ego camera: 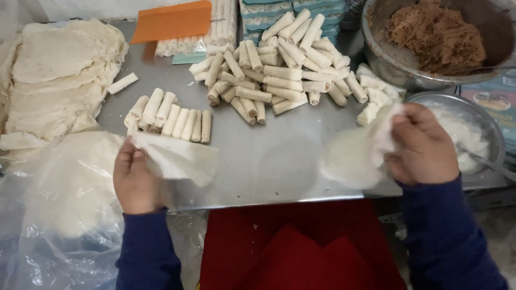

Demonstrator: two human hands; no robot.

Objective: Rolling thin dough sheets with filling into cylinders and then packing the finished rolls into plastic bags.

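Head view, looking down at a steel bench. The left hand rests at the bench's near edge towards its left end, fingers curled, pinching one corner of a thin pale wrapper sheet that lies partly flat on the metal. The right hand, near the right end of the same edge, grips a second, rounder wrapper bunched between thumb and fingers.

To handle these well, a light pinch at the very edge seems wise, since the sheets look thin enough to tear; easing each flat before letting go should prevent creases.

Behind them lie a short row of finished rolls and a larger heap of rolls. A bowl of brown filling sits at the far right corner, and a stack of wrappers lies at the left end.
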